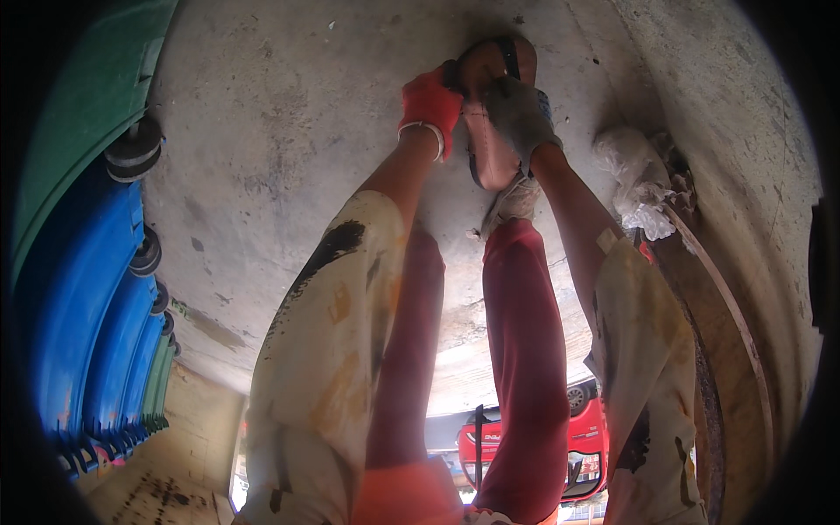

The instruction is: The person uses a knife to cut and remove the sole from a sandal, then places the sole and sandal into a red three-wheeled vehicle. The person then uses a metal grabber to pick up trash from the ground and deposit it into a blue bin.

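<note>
My left hand [430,107], in a red glove with a white cuff, is closed on the upper left side of an oblong pinkish-tan item with a black strap [492,153], which looks like a sandal or pad. My right hand [516,112], in a grey glove, grips the same item from the right, its fingers curled over the middle near the strap. The item is just beyond a light-coloured, dirty shoe [513,203] on my foot.
Blue wheeled bins [74,289] and green bins [92,52] line the left. Crumpled plastic [634,175] and long weathered boards [726,306] lie at the right on the concrete floor [289,105]. A red car [477,437] shows behind me, upside down at the bottom.
</note>
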